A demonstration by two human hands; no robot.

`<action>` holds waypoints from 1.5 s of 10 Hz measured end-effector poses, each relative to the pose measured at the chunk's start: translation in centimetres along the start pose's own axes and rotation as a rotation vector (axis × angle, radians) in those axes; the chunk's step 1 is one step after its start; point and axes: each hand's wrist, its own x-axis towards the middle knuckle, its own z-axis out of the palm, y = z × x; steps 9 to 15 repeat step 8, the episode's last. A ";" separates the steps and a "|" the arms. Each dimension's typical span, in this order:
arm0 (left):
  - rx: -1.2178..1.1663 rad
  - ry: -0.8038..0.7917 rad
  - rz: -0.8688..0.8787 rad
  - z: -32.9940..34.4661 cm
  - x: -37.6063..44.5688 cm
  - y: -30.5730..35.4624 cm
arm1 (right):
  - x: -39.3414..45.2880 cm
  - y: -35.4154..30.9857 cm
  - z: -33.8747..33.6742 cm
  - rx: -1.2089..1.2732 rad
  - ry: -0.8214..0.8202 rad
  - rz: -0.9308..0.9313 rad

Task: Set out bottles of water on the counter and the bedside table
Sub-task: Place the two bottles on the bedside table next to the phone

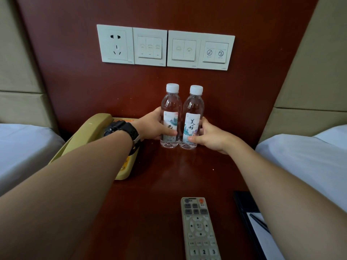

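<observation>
The left hand (153,126) curls its fingers around the left bottle (170,117), thumb (170,132) laid across the label. The right hand (210,135) wraps its fingers around the right bottle (191,119), thumb (193,138) low on the label, which reads 美好. Both bottles stand upright, touching side by side, on the tabletop (161,177) against the wall panel. Both arms stretch forward; a black watch (124,130) sits on the left wrist. Left of that hand lies a telephone (90,134); nearer the person, a remote (200,228).
</observation>
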 end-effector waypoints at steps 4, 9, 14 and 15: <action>0.162 0.291 -0.115 3.4 -0.7 -2.3 | 0.8 1.5 0.7 -0.077 0.099 -0.019; 0.096 0.449 -0.157 5.6 -7.4 0.0 | -4.3 -3.6 -1.8 -0.345 0.244 0.019; 0.096 0.449 -0.157 5.6 -7.4 0.0 | -4.3 -3.6 -1.8 -0.345 0.244 0.019; 0.096 0.449 -0.157 5.6 -7.4 0.0 | -4.3 -3.6 -1.8 -0.345 0.244 0.019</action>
